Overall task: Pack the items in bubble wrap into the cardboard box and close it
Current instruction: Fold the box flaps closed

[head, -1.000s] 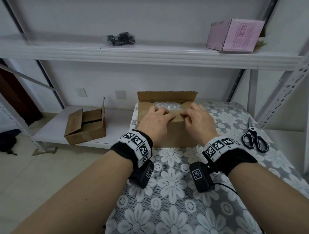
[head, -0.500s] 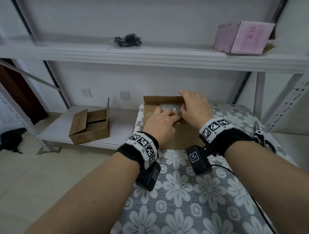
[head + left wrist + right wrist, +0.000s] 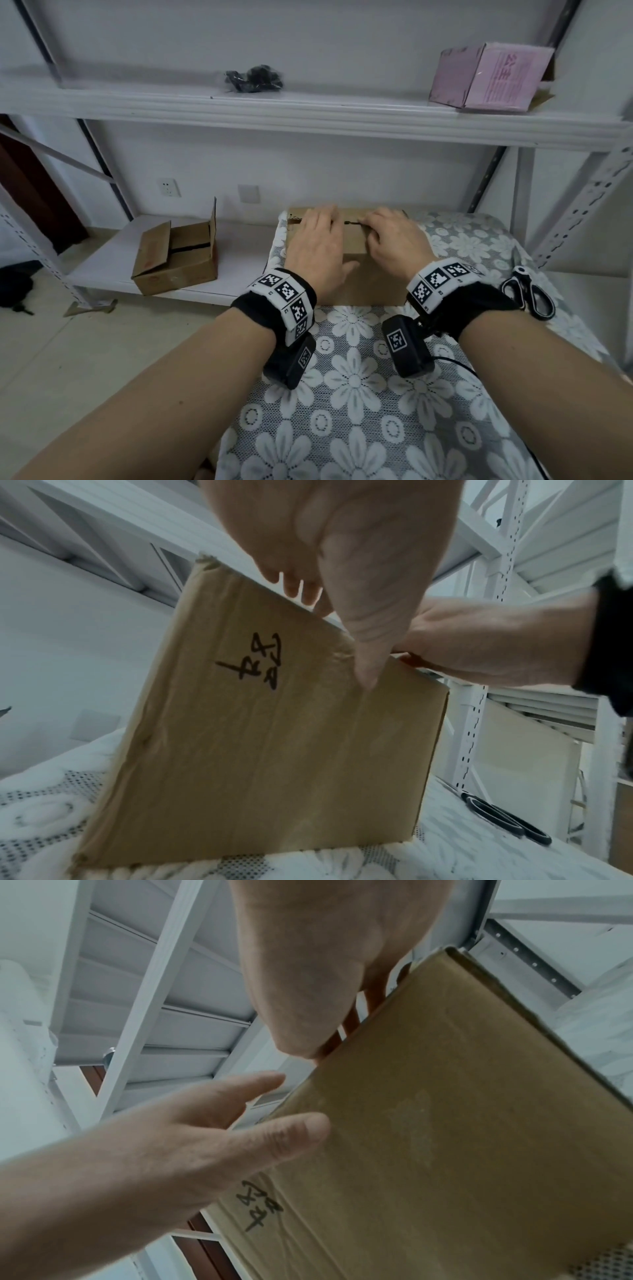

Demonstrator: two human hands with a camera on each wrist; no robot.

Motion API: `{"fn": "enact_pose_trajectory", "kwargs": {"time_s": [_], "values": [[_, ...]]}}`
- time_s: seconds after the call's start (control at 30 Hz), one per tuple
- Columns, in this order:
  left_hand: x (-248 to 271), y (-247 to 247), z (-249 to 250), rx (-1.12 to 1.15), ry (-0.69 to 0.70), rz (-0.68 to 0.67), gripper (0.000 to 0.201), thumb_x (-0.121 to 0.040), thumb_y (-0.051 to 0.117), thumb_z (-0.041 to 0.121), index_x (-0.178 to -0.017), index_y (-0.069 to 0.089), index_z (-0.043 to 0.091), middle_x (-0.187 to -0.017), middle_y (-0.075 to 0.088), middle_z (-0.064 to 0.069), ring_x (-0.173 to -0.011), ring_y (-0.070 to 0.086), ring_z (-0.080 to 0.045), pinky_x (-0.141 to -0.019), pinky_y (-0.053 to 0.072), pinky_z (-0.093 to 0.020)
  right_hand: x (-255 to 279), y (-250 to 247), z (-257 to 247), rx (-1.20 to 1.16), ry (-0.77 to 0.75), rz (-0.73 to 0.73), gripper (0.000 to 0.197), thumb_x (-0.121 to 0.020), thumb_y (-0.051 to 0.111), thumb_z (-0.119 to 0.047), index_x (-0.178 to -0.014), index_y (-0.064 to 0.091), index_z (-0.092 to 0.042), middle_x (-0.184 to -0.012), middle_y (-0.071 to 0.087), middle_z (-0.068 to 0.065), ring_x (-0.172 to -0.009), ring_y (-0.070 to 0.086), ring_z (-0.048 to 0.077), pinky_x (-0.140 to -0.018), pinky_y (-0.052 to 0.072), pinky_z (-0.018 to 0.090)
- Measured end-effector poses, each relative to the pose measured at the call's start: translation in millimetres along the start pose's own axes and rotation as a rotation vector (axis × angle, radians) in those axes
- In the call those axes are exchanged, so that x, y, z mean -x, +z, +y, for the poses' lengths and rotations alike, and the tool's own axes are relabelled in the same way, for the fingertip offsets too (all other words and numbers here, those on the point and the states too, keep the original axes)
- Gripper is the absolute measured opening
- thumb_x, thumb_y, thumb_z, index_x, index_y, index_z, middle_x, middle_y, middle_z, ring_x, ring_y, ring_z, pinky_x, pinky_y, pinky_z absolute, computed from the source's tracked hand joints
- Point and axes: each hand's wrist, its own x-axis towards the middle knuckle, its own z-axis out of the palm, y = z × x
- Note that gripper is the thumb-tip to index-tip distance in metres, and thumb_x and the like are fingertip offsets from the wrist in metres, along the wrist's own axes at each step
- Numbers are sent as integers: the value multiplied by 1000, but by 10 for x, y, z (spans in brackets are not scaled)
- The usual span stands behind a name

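Head view: far flap now folded down where it stood upright a second ago, bubble wrap no longer visible; closing judged nearly done, only a thin dark seam left between the flaps. Cardboard box point(image 3: 356, 274) standing at frame centre on the flowered desk point(image 3: 352, 383). Left hand point(image 3: 317, 243) laid flat, fingers spread, pressing the lid left of the seam. Right hand point(image 3: 394, 240) on the lid right of the seam, fingers bent at the flap edge; pinching or merely pressing, cannot tell. Scissors point(image 3: 529, 291) at right edge, well apart.

Left wrist view: box front with black scrawl filling lower centre; thumb down its face, fingers reaching over the top edge.

Right wrist view: box at right, right fingers hooked over its top edge.
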Motion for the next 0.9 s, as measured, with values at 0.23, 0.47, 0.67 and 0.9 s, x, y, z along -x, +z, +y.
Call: {"fn": "enact_pose_trajectory", "kwargs": {"time_s": [0.23,0.47,0.67,0.9], "values": [[-255,66,-51,-50,1,-305,99,-86,40,68,-151,-3,7,-160,-5,-10,-148,-5,-22,-121,1,-38,29,68,-1,15,-11,2,34,-98,38,-21,-124,59,-12,-125,56,2,-113,49,20,-98,36,33],[-270,84,-113,4,42,-270,95,-87,42,65,-151,4,7,-161,3,-9,-148,1,-20,-121,4,-34,-20,115,33,-14,-13,-6,33,-95,42,-20,-118,62,-8,-122,54,2,-112,47,19,-96,41,35],[-259,155,-147,19,51,-220,89,-90,42,60,-152,5,8,-161,4,-8,-148,2,-19,-119,4,-32,-1,184,35,10,-34,-33,41,-95,36,-23,-128,55,-8,-139,49,4,-125,46,21,-103,40,39],[-247,145,-142,48,35,-193,90,-87,43,63,-152,10,11,-161,7,-6,-148,6,-18,-119,8,-32,-73,172,65,-30,-13,-67,44,-97,36,-25,-137,50,-12,-150,40,1,-140,32,15,-116,26,38]]}}
